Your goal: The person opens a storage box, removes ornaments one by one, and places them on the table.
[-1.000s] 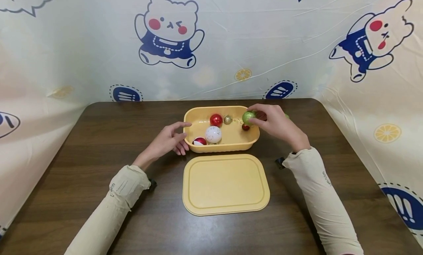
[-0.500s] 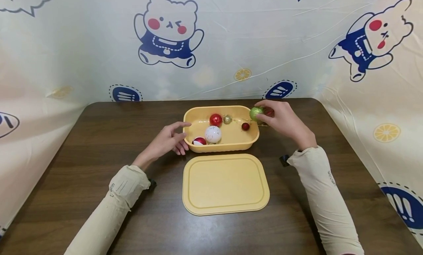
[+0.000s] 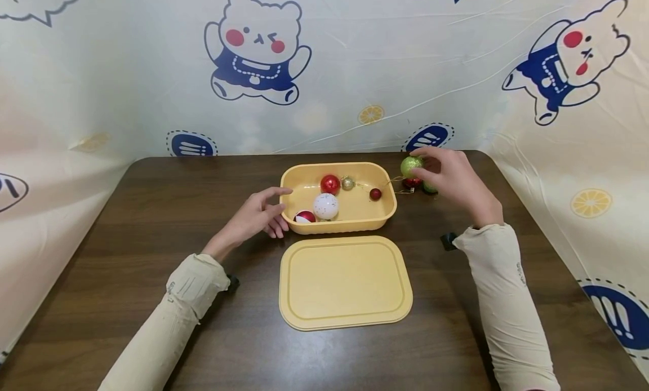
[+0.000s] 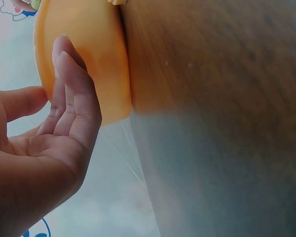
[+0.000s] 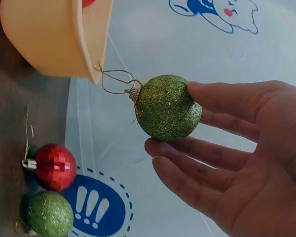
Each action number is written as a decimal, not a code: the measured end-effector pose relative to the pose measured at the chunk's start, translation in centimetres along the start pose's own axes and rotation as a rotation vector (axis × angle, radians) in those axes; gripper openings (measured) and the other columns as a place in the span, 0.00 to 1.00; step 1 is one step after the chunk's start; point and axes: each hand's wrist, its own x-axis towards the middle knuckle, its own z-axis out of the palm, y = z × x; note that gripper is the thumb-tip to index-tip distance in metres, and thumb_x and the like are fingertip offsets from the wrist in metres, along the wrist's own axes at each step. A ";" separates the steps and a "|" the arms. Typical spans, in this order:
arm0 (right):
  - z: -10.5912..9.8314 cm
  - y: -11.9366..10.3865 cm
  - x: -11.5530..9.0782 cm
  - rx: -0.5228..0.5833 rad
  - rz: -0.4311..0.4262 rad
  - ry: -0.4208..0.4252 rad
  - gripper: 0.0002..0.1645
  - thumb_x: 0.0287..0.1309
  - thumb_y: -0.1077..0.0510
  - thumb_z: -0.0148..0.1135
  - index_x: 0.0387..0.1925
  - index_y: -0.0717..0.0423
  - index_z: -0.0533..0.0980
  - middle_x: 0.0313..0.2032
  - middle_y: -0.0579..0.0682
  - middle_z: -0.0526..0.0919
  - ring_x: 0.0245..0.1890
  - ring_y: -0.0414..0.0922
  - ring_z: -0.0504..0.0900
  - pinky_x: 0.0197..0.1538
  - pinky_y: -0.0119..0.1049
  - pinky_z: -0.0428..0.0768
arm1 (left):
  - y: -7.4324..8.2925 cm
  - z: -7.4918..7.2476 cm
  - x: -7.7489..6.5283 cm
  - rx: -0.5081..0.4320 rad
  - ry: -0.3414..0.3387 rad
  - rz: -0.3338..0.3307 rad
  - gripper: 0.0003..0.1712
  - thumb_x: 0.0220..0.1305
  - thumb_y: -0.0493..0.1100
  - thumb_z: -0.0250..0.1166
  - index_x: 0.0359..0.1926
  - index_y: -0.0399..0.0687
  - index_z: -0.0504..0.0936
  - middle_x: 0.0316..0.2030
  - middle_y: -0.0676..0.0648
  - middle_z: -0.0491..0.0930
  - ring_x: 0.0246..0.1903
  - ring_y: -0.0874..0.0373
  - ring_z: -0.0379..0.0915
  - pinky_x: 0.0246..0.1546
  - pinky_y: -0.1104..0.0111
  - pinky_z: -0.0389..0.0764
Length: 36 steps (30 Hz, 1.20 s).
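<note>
In the head view my right hand (image 3: 453,177) pinches a glittery green Christmas ball (image 3: 411,167) above the table, just right of the yellow box (image 3: 337,227). The right wrist view shows this green ball (image 5: 168,107) between thumb and fingers, its gold loop hanging toward the box's rim. My left hand (image 3: 253,213) rests at the box's left end, its fingers fairly straight; in the left wrist view the thumb touches the box rim (image 4: 45,74). Inside the box lie a red ball (image 3: 330,185), a white speckled ball (image 3: 325,206), a small gold ball (image 3: 347,182) and other red ones.
Beneath the right hand, a faceted red ball (image 5: 54,167) and a second green ball (image 5: 50,214) lie on the table. A flat yellow lid (image 3: 346,283) lies in front of the box. A printed curtain (image 3: 345,70) surrounds the table's back and sides.
My right hand has carried the green ball from over the box's right end out past its rim, to the right. The left hand has stayed in place.
</note>
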 end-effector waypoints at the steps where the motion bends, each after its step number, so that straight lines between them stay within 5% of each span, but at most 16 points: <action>1: -0.2 0.1 -0.1 -0.001 0.005 0.001 0.25 0.63 0.54 0.68 0.59 0.58 0.77 0.52 0.58 0.82 0.49 0.54 0.83 0.55 0.54 0.80 | 0.0 0.0 0.0 0.001 0.001 0.000 0.26 0.76 0.37 0.52 0.72 0.44 0.63 0.28 0.35 0.84 0.24 0.40 0.81 0.26 0.60 0.85; 21: -3.5 3.9 -1.6 0.024 0.073 0.086 0.24 0.66 0.55 0.64 0.60 0.61 0.75 0.53 0.65 0.81 0.50 0.62 0.82 0.55 0.58 0.78 | 0.1 0.0 0.1 0.006 0.005 -0.014 0.26 0.76 0.38 0.53 0.72 0.45 0.63 0.28 0.35 0.84 0.24 0.40 0.81 0.27 0.60 0.86; 36: -2.7 8.5 -1.1 -0.027 0.123 0.131 0.24 0.60 0.65 0.68 0.56 0.69 0.75 0.51 0.72 0.79 0.50 0.68 0.80 0.52 0.61 0.77 | -0.1 0.0 0.2 -0.003 -0.003 -0.015 0.26 0.77 0.38 0.53 0.72 0.45 0.63 0.29 0.35 0.83 0.25 0.39 0.81 0.27 0.60 0.86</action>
